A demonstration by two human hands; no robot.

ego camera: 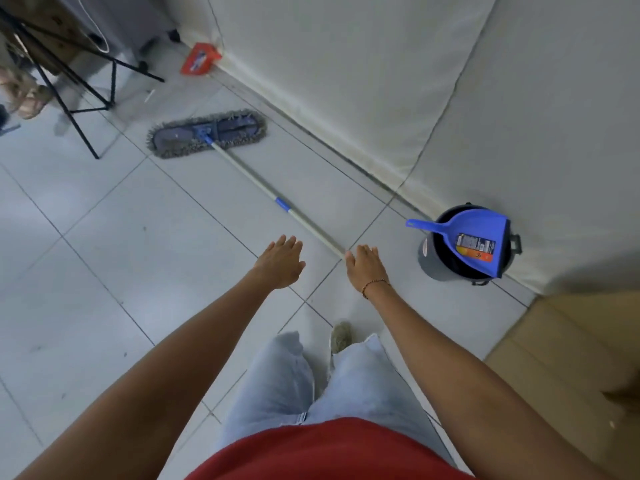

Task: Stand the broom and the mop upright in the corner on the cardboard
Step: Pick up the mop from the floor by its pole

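red top [332,452]; pale blue jeans [360,379]; beaded bracelet [375,285]; bare forearms

Tiled floor [104,271] — mop [207,135] flat, bucket [429,261], cardboard [561,358], tripod [79,98].

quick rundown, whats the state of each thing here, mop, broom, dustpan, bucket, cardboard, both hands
mop: flat on the floor tiles, not held
broom: only a red head shows, down by the wall
dustpan: propped in the bucket
bucket: upright by the wall
cardboard: flat on the floor
left hand: open
right hand: open, at the handle's end
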